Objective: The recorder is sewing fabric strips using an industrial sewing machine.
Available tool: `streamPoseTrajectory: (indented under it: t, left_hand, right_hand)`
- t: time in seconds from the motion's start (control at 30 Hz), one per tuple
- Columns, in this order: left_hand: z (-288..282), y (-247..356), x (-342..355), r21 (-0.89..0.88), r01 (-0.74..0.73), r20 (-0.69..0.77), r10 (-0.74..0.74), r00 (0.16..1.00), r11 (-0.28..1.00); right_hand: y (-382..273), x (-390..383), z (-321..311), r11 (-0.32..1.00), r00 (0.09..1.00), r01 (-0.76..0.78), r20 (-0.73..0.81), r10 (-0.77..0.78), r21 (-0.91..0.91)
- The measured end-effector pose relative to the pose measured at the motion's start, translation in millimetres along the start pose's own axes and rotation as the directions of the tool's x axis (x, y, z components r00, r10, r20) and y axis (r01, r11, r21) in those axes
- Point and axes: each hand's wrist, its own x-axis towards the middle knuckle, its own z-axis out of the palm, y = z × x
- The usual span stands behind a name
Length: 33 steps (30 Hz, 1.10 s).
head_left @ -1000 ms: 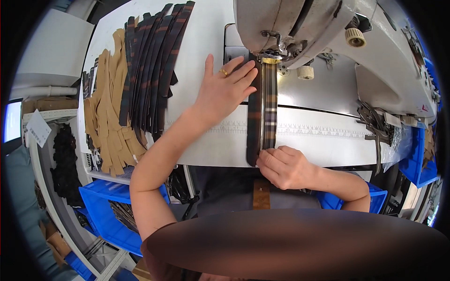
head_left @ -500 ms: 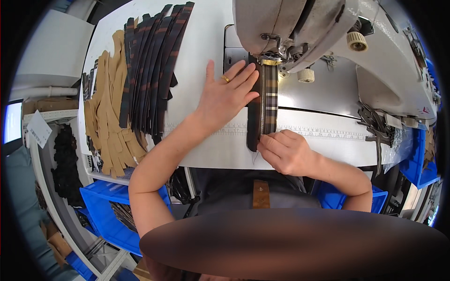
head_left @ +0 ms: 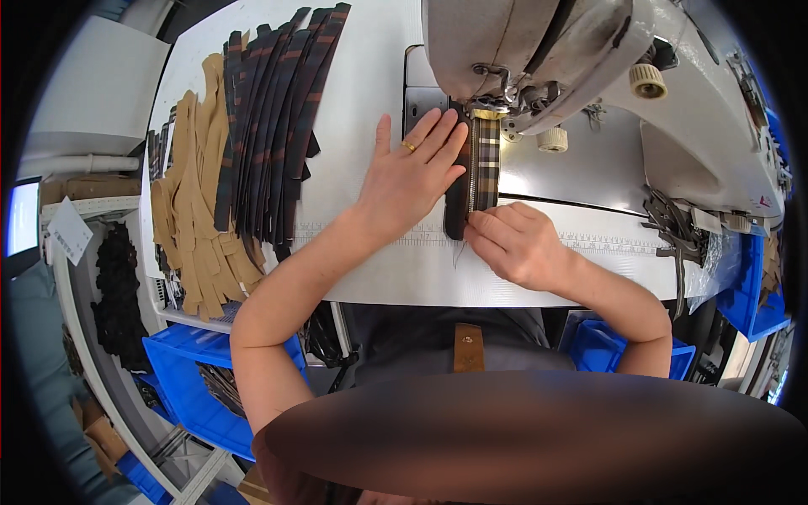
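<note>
Since 1 s ago, strip [head_left: 474,172] has fed further under the machine [head_left: 539,50]; its near end now sits on the tabletop [head_left: 370,278], no longer over the edge. R hand [head_left: 513,244] has followed it up toward the needle.

L to R: blue bin [head_left: 189,370] below the edge; tan pieces [head_left: 198,219] and dark strips [head_left: 269,118] stacked at far left, untouched. L hand [head_left: 412,172] lies flat, fingers [head_left: 438,135] spread and released, pressing the strip's left edge just beside the presser foot. R hand's fingers are curled, pinching the strip's near end. Judged: seam nearly run out, w/ little strip left to guide.
</note>
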Motion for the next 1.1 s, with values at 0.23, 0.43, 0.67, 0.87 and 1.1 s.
streamPoseTrajectory:
  t: [0.23, 0.43, 0.67, 0.87, 1.1]
  left_hand:
    - [0.8, -4.4, -1.5, 0.013, -0.033, 0.006, 0.033, 0.999, 0.999]
    - [1.4, -0.7, 0.1, -0.017, 0.015, -0.025, -0.015, 1.000, 1.000]
    - [0.5, -5.4, -0.3, -0.088, 0.004, -0.020, -0.006, 1.000, 0.996]
    - [-1.1, -8.4, 3.3, -0.133, -0.036, -0.029, 0.033, 0.999, 0.990]
    - [0.9, -11.9, 10.2, -0.237, -0.039, -0.059, 0.025, 0.998, 0.971]
  right_hand:
    - [11.8, 5.2, 0.0, 0.999, 1.000, -0.007, -0.004, 0.007, -0.034]
    - [22.8, 9.7, 4.2, 0.998, 0.999, -0.005, -0.048, 0.002, -0.059]
    - [35.9, 12.8, 6.5, 0.995, 0.999, 0.001, -0.040, -0.005, -0.102]
    - [43.9, 19.1, 9.4, 0.998, 0.996, -0.029, -0.090, 0.024, -0.061]
    - [56.3, 18.3, 14.9, 0.995, 0.989, -0.079, -0.132, 0.070, -0.062]
